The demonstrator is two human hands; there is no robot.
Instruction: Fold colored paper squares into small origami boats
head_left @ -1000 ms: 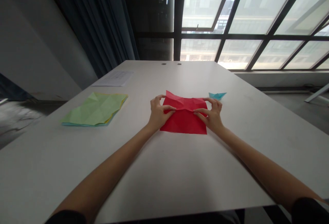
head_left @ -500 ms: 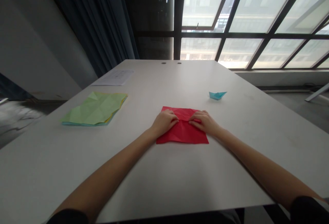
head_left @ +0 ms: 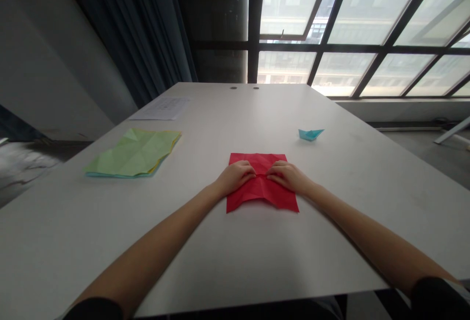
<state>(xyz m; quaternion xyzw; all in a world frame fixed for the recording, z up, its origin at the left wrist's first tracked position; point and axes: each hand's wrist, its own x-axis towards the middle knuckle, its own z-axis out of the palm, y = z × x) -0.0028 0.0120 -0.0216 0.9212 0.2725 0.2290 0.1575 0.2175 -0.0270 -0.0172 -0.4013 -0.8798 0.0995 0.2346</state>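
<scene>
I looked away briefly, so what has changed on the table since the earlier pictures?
The red paper has come down and toward the person, its near edge now arching. The left hand and right hand, still on it, drew closer together. The blue folded paper and green-topped stack stayed put.

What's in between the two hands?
Creased red paper lies between the left hand and the right hand; the head view shows it.
</scene>
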